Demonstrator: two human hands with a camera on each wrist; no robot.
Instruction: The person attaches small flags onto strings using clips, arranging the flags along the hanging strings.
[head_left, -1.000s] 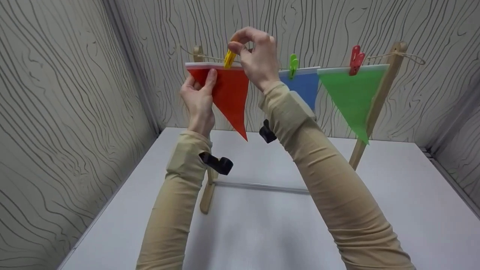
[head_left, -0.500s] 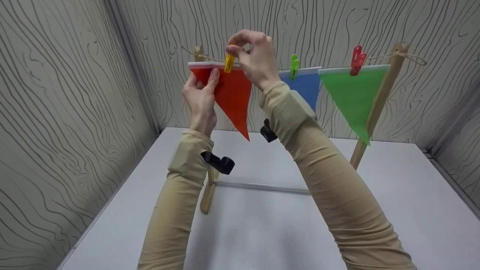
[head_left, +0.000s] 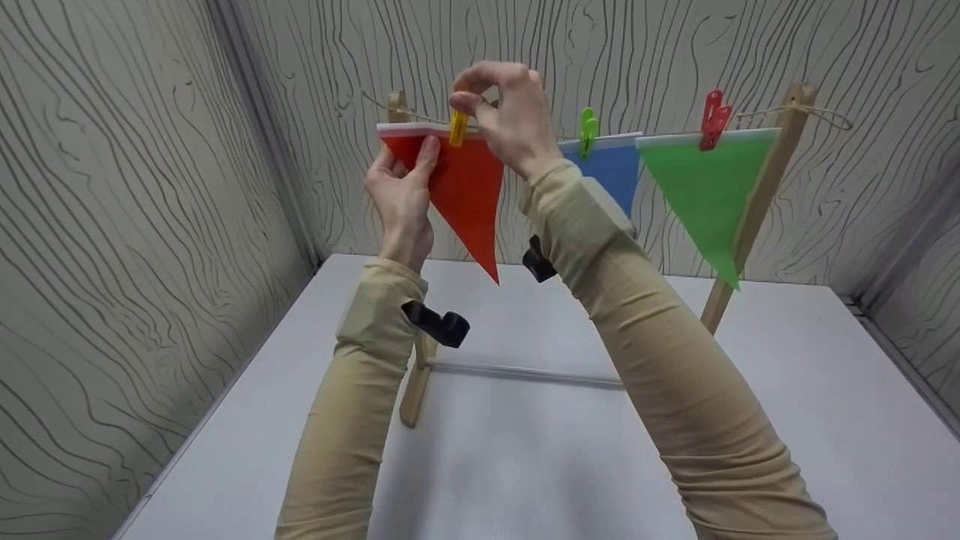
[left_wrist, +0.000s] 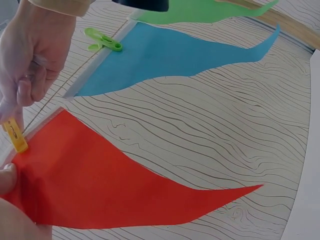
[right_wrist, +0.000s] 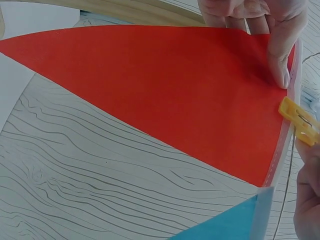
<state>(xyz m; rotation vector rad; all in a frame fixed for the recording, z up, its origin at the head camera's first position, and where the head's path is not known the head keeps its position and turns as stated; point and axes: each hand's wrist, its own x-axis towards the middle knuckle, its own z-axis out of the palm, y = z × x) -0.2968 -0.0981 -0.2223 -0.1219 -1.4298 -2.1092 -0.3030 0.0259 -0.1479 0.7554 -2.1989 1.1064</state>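
Observation:
A red triangular flag (head_left: 469, 195) with a white top band lies against a string at the left of the head view. My left hand (head_left: 401, 195) pinches its upper left part, thumb in front and fingers behind. Between the thumb and finger of my right hand (head_left: 514, 112) is a yellow clothespin (head_left: 457, 129), its jaws over the white band near the middle of the flag's top. In the right wrist view the clothespin (right_wrist: 299, 120) sits across the band, just beside the left thumb. Part of the string is hidden behind the right hand.
A blue flag (head_left: 607, 169) hangs from a green clothespin (head_left: 588, 131), and a green flag (head_left: 697, 187) from a red clothespin (head_left: 714, 120). Wooden posts, including the right one (head_left: 757, 202), hold the string above a white table (head_left: 510, 465). Patterned walls stand behind and to the left.
The yellow clothespin and right hand have come down slightly onto the flag's top band, the clothespin turning more upright. The left hand and red flag have shifted slightly right.

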